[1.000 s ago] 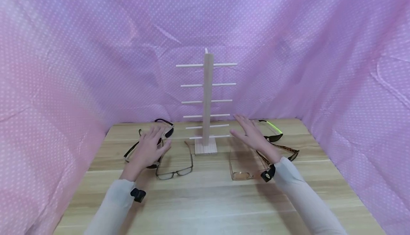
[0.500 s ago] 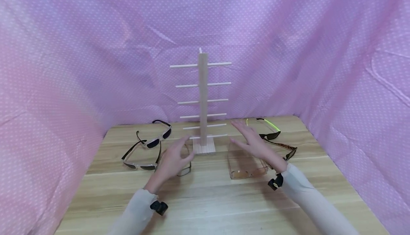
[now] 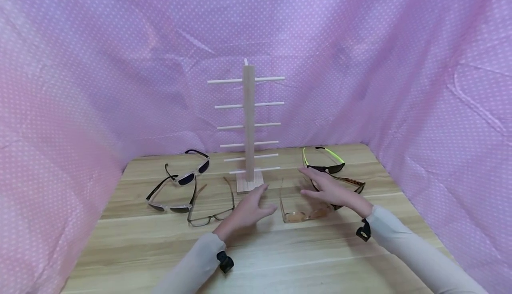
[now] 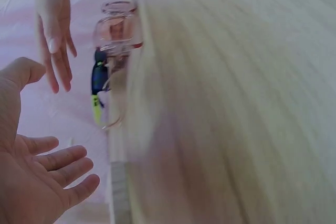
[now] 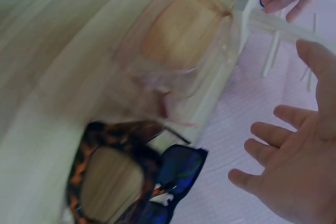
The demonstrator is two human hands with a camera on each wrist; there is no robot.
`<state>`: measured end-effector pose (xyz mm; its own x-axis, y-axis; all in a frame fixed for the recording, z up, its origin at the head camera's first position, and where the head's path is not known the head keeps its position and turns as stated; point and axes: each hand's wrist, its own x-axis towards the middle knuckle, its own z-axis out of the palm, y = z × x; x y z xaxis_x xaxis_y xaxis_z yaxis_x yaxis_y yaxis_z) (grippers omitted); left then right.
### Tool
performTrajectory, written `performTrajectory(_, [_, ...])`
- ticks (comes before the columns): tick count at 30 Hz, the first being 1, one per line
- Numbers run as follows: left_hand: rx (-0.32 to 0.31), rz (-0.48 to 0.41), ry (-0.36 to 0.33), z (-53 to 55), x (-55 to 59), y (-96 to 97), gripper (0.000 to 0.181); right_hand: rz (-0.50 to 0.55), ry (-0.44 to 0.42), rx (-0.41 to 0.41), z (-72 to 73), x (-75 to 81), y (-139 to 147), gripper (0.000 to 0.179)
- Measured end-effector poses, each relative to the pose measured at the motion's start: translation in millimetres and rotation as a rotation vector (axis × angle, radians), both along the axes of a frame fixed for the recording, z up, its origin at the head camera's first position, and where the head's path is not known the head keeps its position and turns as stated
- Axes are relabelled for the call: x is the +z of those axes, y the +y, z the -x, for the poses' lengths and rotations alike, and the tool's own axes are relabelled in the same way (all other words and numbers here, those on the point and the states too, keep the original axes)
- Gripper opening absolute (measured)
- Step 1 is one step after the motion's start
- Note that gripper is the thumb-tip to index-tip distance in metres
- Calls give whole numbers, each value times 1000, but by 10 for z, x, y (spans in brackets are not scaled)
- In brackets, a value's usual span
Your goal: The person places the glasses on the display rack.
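Note:
My left hand [image 3: 250, 207] hovers in front of the stand's base with its fingers spread and nothing in them. Close to its wrist lie thin-framed clear eyeglasses [image 3: 210, 218]. My right hand [image 3: 330, 189] is held over the right-hand eyewear, fingers extended, holding nothing. Beneath and left of it are pink-tinted glasses [image 3: 296, 217]. Tortoiseshell glasses [image 5: 79, 177] lie partly hidden under the right hand in the head view. Behind them rest black sunglasses with lime-green temples [image 3: 335, 168]. A wooden display stand [image 3: 249, 125] with several white pegs stands upright between the hands.
At the left lie two pairs of clear-framed sunglasses, a rear pair [image 3: 186, 179] and a front pair [image 3: 180, 208], close together. The wooden table [image 3: 132, 249] is bounded behind and at the sides by pink dotted cloth [image 3: 320, 62].
My left hand has moved right, from over the left sunglasses, across the clear eyeglasses, to before the stand. My right hand has shifted slightly right. The glasses lie where they were.

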<state>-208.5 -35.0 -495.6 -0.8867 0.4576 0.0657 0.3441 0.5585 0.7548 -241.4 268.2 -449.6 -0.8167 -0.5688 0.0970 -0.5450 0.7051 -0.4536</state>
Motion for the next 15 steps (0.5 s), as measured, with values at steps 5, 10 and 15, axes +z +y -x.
performTrajectory(5, [-53, 75, -10, 20, -90, 137, 96, -47, -7, 24, -4, -70, 140, 79])
performTrajectory(10, [-95, 199, 45, 1, -160, 240, 105, -56, -41, 39, -30, -86, 255, 85])
performTrajectory(15, [-130, 274, 113, -21, -195, 298, 103, -63, 13, 90, -62, -103, 381, 91])
